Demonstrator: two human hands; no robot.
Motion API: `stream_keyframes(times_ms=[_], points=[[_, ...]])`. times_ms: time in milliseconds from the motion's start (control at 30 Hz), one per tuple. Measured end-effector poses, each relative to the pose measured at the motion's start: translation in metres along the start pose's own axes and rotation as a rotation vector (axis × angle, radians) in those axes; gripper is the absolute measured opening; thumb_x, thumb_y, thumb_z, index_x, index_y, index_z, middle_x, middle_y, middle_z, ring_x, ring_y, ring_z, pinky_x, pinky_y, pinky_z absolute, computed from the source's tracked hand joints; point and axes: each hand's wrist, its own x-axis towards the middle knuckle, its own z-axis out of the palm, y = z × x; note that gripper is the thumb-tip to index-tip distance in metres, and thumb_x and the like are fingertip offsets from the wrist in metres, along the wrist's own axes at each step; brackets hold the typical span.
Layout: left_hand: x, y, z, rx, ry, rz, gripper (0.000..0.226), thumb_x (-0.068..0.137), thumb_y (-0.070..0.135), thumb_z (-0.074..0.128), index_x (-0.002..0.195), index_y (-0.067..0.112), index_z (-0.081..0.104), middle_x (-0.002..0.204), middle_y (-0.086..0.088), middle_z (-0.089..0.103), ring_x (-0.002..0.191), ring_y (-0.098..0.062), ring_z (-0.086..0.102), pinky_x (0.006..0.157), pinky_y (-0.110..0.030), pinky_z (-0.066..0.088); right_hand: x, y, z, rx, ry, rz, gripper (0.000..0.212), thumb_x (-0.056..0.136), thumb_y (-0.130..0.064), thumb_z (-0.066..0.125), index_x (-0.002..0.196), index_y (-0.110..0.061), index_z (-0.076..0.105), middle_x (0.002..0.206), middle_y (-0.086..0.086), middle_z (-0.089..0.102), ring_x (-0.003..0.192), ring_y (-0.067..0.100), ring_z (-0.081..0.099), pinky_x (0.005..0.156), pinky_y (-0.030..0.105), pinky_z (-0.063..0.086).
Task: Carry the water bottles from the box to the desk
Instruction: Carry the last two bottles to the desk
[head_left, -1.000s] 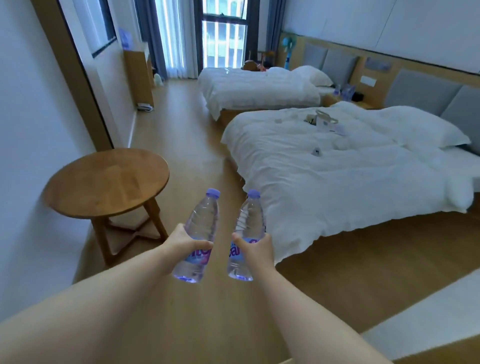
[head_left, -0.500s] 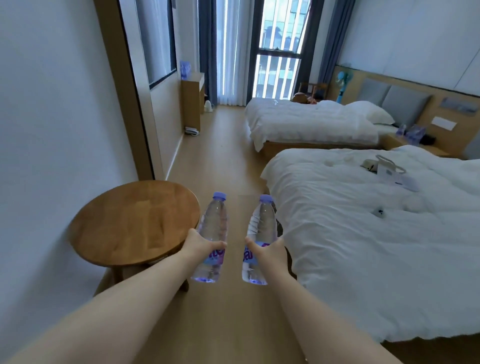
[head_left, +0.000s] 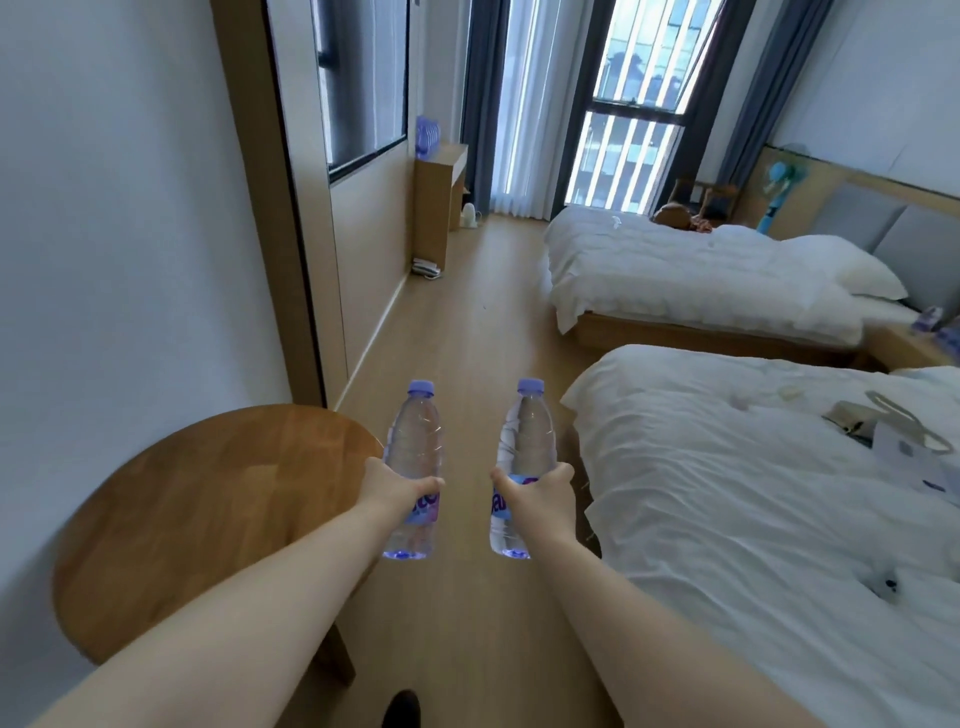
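My left hand (head_left: 390, 487) grips a clear water bottle (head_left: 415, 447) with a purple cap, held upright in front of me. My right hand (head_left: 537, 498) grips a second, matching water bottle (head_left: 525, 441), also upright. Both arms are stretched forward over the wooden floor, the bottles about a hand's width apart. Far down the left wall stands a wooden desk (head_left: 440, 171) with several purple-capped bottles (head_left: 427, 136) on its top. The box is out of sight.
A round wooden table (head_left: 208, 509) stands close on my left against the wall. Two white beds (head_left: 753, 519) fill the right side, a bag (head_left: 893, 431) lying on the near one. A wooden-floor aisle (head_left: 467, 338) runs between them toward the window.
I have moved forward along the aisle and my view has lifted. The round table and near bed are closer, and the desk by the window has come nearer. Both bottles stay gripped.
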Motion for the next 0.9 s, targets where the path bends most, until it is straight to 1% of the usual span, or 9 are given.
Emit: stream_keyframes(times_ms=[100,233,333,400,467,567,667,800,900], points=[[0.078,0.025,0.012,-0.021,0.013,0.005,0.071,0.065,0.020,0.087,0.121,0.001,0.048,0.111,-0.018,0.061,0.095,-0.030,0.063,0.075,-0.036,0.052,0.079,-0.016,0.023,-0.014,0.006,-0.010,0.060,0.076,-0.042,0.078,0.108,-0.020,0.033,0.099,-0.003,0.051,0.075,0.008,0.055,0.050,0.011,0.038],[0.181,0.076,0.024,-0.025,0.007,-0.008,0.071,0.067,0.021,0.086,0.122,0.003,0.045,0.112,-0.017,0.059,0.091,-0.028,0.060,0.066,-0.031,0.047,0.176,-0.048,0.053,0.004,0.007,0.022,0.059,0.078,-0.041,0.077,0.109,-0.022,0.031,0.101,-0.004,0.049,0.074,0.009,0.053,0.049,0.012,0.037],[0.245,0.122,0.032,0.010,0.017,0.003,0.069,0.067,0.023,0.085,0.120,0.003,0.045,0.111,-0.016,0.059,0.081,-0.022,0.057,0.059,-0.026,0.042,0.239,-0.075,0.066,0.022,0.018,0.053,0.058,0.079,-0.042,0.076,0.109,-0.022,0.030,0.098,-0.006,0.049,0.073,0.009,0.053,0.048,0.012,0.036],[0.284,0.150,0.039,0.023,0.009,0.011,0.068,0.068,0.023,0.085,0.120,0.002,0.047,0.111,-0.015,0.060,0.082,-0.022,0.057,0.056,-0.024,0.039,0.281,-0.091,0.071,0.042,0.029,0.066,0.058,0.079,-0.041,0.076,0.110,-0.020,0.032,0.097,-0.006,0.049,0.074,0.009,0.053,0.050,0.013,0.036],[0.319,0.171,0.050,0.023,-0.013,0.018,0.068,0.068,0.022,0.085,0.121,0.001,0.048,0.112,-0.015,0.060,0.085,-0.024,0.058,0.058,-0.026,0.040,0.320,-0.100,0.076,0.044,0.029,0.077,0.058,0.079,-0.041,0.076,0.111,-0.020,0.033,0.098,-0.006,0.049,0.075,0.009,0.053,0.051,0.013,0.035],[0.371,0.198,0.068,0.052,-0.020,0.038,0.066,0.069,0.017,0.084,0.120,0.002,0.045,0.109,-0.014,0.059,0.077,-0.021,0.056,0.061,-0.027,0.042,0.381,-0.111,0.083,0.048,0.025,0.093,0.056,0.079,-0.040,0.076,0.112,-0.018,0.035,0.098,-0.004,0.051,0.076,0.010,0.053,0.051,0.014,0.035],[0.429,0.217,0.093,0.048,-0.024,0.035,0.066,0.069,0.013,0.084,0.120,0.000,0.045,0.112,-0.017,0.059,0.087,-0.028,0.059,0.073,-0.035,0.046,0.447,-0.114,0.093,0.033,0.004,0.097,0.058,0.079,-0.041,0.076,0.113,-0.018,0.036,0.100,-0.002,0.052,0.078,0.010,0.054,0.053,0.013,0.035],[0.520,0.247,0.131,0.020,-0.009,0.035,0.067,0.068,0.010,0.083,0.122,-0.002,0.045,0.115,-0.019,0.059,0.099,-0.033,0.062,0.084,-0.039,0.051,0.551,-0.125,0.105,0.028,-0.024,0.078,0.060,0.078,-0.043,0.076,0.111,-0.019,0.032,0.093,-0.006,0.050,0.078,0.011,0.056,0.054,0.015,0.039],[0.586,0.277,0.162,0.018,0.030,-0.004,0.067,0.068,0.012,0.083,0.120,0.000,0.043,0.113,-0.017,0.058,0.094,-0.030,0.060,0.081,-0.037,0.048,0.634,-0.141,0.111,0.036,-0.057,0.064,0.059,0.077,-0.042,0.077,0.110,-0.018,0.034,0.091,-0.004,0.053,0.079,0.013,0.060,0.057,0.018,0.046]])
